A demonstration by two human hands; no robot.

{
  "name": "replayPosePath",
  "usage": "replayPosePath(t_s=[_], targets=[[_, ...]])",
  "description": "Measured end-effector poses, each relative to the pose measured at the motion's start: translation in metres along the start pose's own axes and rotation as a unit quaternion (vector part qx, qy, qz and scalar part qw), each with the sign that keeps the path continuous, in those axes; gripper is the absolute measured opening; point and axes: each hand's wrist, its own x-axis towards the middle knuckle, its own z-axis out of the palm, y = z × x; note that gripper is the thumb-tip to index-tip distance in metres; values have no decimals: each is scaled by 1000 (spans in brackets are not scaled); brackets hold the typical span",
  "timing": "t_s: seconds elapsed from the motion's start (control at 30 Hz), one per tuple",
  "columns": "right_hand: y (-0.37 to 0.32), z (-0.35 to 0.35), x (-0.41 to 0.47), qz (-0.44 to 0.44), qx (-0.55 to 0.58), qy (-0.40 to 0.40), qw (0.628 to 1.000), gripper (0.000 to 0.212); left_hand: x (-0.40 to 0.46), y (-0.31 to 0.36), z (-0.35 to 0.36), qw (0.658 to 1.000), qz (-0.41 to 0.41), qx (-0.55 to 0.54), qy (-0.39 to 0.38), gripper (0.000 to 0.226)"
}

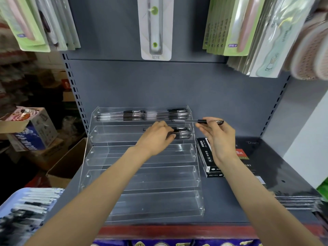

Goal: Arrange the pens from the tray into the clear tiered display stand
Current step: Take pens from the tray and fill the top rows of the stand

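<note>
pen (198,121) pinched by right hand (219,139), left hand (156,137) seemingly on second-tier pens (182,133)

A grey shelf (230,197) carries the clear tiered stand (142,176), a black pen box (205,157) and stacked dark notebooks (276,174).

Grey metal shelf (230,197), slotted grey back panel (159,82), cardboard boxes (32,132) stacked at left

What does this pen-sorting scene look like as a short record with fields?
stand: clear tiered stand on a grey shelf
top tier: row of pens
second tier: few pens, right end
lower tiers: no pens
left hand: fingers on the second-tier pens
right hand: pinches one pen
tray: more pens, lower left
</note>
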Motion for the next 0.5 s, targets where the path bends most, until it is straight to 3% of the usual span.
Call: replayPosePath(t_s=[0.13,0.3,0.4,0.5], targets=[[-2,1,1,0,4,3,1000,11,-2,2,-5,1000,2,-15,9,37],[2,5,0,11,-27,1,1000,10,-12,-9,-13,980,-13,-98,174,25],[7,13,-1,21,-39,-27,999,12,-14,-11,-19,982,47,-115,143,35],[9,21,0,24,-42,-59,997,12,-12,-14,-20,981,69,-141,116,30]])
